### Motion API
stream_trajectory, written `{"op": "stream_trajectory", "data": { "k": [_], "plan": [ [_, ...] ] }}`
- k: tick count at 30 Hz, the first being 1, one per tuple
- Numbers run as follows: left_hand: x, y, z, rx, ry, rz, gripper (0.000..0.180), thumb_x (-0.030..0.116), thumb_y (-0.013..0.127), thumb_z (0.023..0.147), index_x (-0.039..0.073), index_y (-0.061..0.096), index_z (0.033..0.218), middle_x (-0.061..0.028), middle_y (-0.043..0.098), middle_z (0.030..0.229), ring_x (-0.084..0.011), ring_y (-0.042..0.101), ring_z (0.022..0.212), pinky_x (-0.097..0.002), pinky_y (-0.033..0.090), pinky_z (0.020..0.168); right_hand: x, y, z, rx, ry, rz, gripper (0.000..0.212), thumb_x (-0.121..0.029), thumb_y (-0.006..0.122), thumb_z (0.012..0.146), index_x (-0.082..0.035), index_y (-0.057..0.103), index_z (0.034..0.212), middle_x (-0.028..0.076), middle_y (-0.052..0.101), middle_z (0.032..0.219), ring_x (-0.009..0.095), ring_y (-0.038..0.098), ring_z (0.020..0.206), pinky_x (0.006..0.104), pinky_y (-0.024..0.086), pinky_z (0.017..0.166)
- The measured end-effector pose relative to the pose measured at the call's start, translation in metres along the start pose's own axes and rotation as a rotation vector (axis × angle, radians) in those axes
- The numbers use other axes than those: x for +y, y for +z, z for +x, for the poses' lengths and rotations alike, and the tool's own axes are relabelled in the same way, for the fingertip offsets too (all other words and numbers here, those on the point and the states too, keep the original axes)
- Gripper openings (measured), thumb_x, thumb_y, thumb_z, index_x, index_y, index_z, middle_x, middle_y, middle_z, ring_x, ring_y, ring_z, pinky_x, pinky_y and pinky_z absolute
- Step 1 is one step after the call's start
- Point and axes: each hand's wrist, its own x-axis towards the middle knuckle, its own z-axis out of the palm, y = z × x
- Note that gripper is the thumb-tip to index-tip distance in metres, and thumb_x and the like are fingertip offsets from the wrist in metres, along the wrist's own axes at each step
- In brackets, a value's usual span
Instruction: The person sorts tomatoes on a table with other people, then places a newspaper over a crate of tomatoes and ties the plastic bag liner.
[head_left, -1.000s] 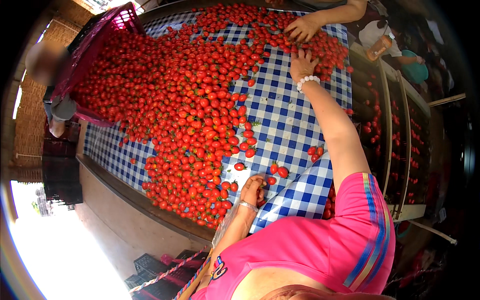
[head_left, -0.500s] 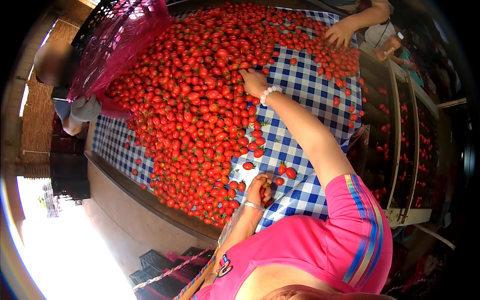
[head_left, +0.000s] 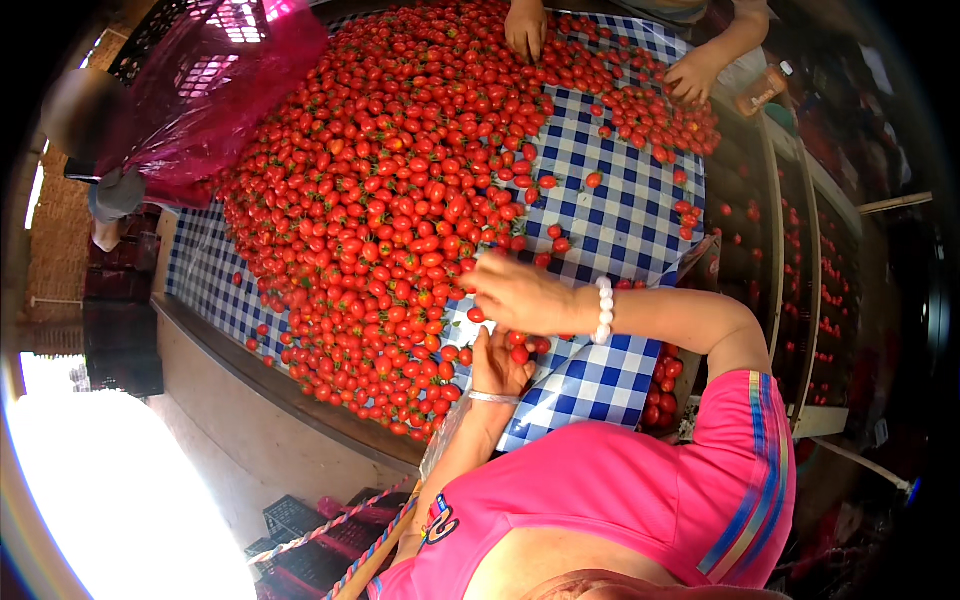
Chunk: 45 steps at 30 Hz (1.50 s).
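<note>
Fingers of the right hand blur near tomatoes, and the left hand curls partway, both grips unclear.

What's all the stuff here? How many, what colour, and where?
Checkered cloth: one, blue and white, middle
Small tomatoes: too many to count, red, heaped on the cloth
Crate: one, black, upper left
Plastic sheet: one, magenta, at the crate
Bottle: one, orange-brown, upper right
Wooden rails: several, pale, right side
More crates: too dark to count, black, lower left
Braided cords: two, multicoloured, lower left
Co-worker: one, grey clothing, left
Other hands: two, bare, top
Bracelets: two, whitish, one per wrist
Shirt: one, pink, bottom
Right hand: one, bare, centre
Left hand: one, bare, just below
</note>
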Motion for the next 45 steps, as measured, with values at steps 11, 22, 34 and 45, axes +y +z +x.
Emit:
{"op": "stream_trajectory", "data": {
  "k": [11, 22, 34, 45],
  "plan": [
    [0.009, 0.009, -0.005, -0.095, 0.049, -0.184, 0.024, 0.032, 0.053, 0.091, 0.011, 0.058, 0.101, -0.0086, 0.055, 0.103, -0.0158, 0.050, 0.073, -0.0248, 0.038, 0.048, 0.088, -0.007, 0.020, 0.030, -0.060, -0.573, 0.033, -0.031, 0.068, 0.078, -0.014, 0.067, 0.106, 0.010, 0.046, 0.130, 0.032, 0.033, 0.131, 0.0514, 0.029, 0.106],
    [-0.005, 0.027, -0.016, -0.345, -0.157, 0.141, 0.027, 0.029, 0.049, 0.090, 0.003, 0.054, 0.096, -0.0165, 0.052, 0.094, -0.0156, 0.047, 0.062, -0.0211, 0.032, 0.044, 0.078, -0.011, 0.012, 0.047, -0.158, -0.467, 0.037, -0.026, 0.069, 0.077, -0.017, 0.065, 0.112, 0.012, 0.045, 0.131, 0.033, 0.036, 0.128, 0.0520, 0.032, 0.100],
    [-0.005, 0.033, -0.018, -0.434, -0.173, 0.312, 0.027, 0.029, 0.049, 0.090, 0.002, 0.053, 0.093, -0.0182, 0.051, 0.094, -0.0162, 0.048, 0.062, -0.0203, 0.032, 0.044, 0.086, -0.068, -0.056, -0.455, 0.073, -0.430, 0.036, -0.026, 0.074, 0.066, -0.013, 0.066, 0.099, 0.010, 0.049, 0.111, 0.030, 0.044, 0.112, 0.0425, 0.042, 0.089],
    [-0.007, 0.033, -0.014, -0.386, -0.196, 0.301, 0.027, 0.028, 0.050, 0.090, 0.002, 0.054, 0.098, -0.0179, 0.053, 0.097, -0.0165, 0.048, 0.063, -0.0221, 0.032, 0.044, 0.178, -0.187, -0.122, -0.364, 0.868, -1.129, 0.028, -0.013, 0.063, 0.075, -0.018, 0.070, 0.102, 0.007, 0.055, 0.115, 0.029, 0.050, 0.111, 0.0517, 0.040, 0.092]
  ]
}}
